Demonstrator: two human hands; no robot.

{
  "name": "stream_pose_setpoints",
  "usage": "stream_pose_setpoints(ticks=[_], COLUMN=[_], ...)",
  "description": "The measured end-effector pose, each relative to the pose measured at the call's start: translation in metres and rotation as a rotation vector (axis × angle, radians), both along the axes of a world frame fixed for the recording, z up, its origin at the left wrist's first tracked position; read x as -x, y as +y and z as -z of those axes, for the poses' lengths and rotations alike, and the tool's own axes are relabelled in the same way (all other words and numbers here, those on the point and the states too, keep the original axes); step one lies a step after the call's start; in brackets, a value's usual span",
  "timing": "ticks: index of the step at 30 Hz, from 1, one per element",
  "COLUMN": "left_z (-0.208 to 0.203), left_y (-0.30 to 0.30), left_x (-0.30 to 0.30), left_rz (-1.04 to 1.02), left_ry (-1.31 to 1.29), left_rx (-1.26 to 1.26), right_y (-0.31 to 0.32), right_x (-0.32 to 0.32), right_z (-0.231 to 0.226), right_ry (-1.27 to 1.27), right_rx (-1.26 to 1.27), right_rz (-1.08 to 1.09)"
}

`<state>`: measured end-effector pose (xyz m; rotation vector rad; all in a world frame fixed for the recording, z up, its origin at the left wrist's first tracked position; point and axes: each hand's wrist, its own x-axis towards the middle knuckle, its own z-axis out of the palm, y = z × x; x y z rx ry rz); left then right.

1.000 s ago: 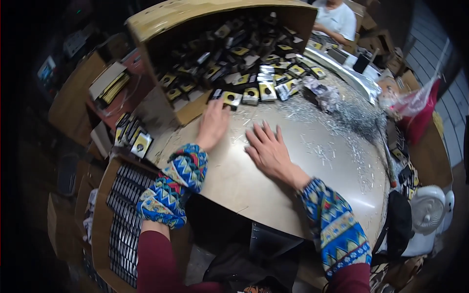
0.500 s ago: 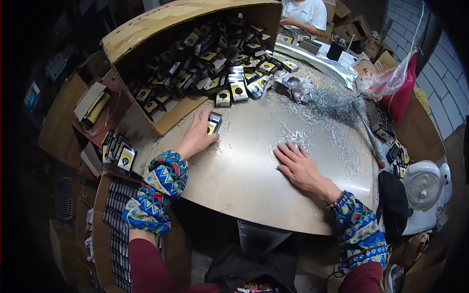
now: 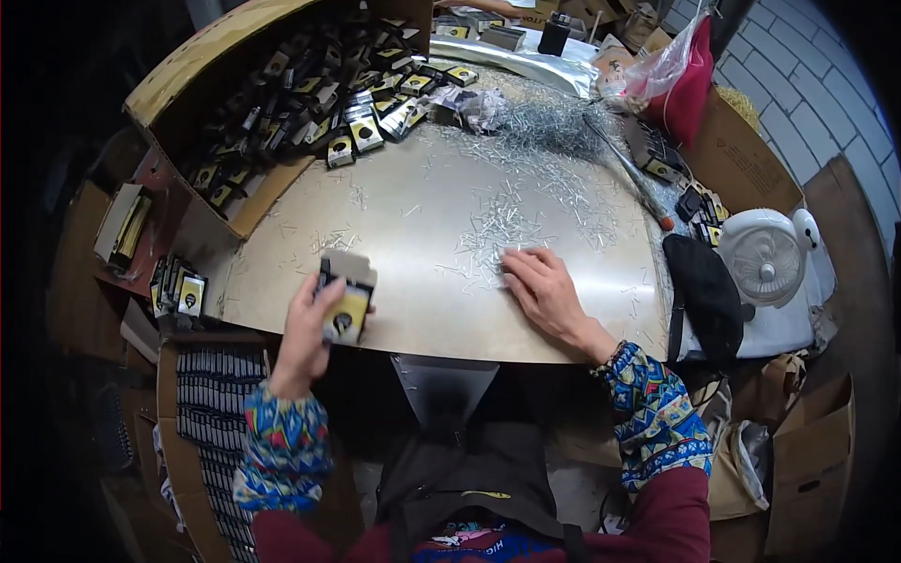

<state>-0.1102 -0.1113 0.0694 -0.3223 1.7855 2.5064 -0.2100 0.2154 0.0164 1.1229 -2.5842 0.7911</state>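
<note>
L hand (image 3: 305,328) is clamping flap-open box (image 3: 354,302) at approx. 8 o'clock of table (image 3: 422,314); if tilting, contents poss. are spilling. R hand (image 3: 546,295): can't tell grip.

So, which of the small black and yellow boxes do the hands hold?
The box in the left hand, greyish flap raised; the right hand holds none, and other boxes lie farther off.

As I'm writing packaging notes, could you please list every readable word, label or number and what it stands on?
I describe wording rather than quote it:
Black-and-yellow box in the left hand: label blurred, unreadable.
Loose boxes: print too small to read.
Dark shirt: pale lettering, partly visible, unquoted.
Brown carton at right: faint marks, too small to read.
Carton at top: dark lettering, partly visible, unquoted.
</note>
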Motion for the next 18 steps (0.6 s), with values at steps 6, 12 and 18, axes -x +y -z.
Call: stream_pose_setpoints(ticks=[6,12,18], left_z=[0.042,0.086,0.152], left_y=[0.036,0.028,0.044], left_x=[-0.067,-0.132,-0.164], left_rz=[-0.121,-0.142,0.011], left_ry=[-0.111,-0.282,-0.559], left_rx=[-0.172,-0.266,-0.028], right_y=[-0.027,-0.034,-0.030], right_x=[0.024,0.006,-0.008], right_z=[0.007,0.003,0.006], right_ry=[0.107,-0.100,-0.108], right_rx=[-0.141,-0.044,0.106], right_rz=[0.113,-0.015,0.019])
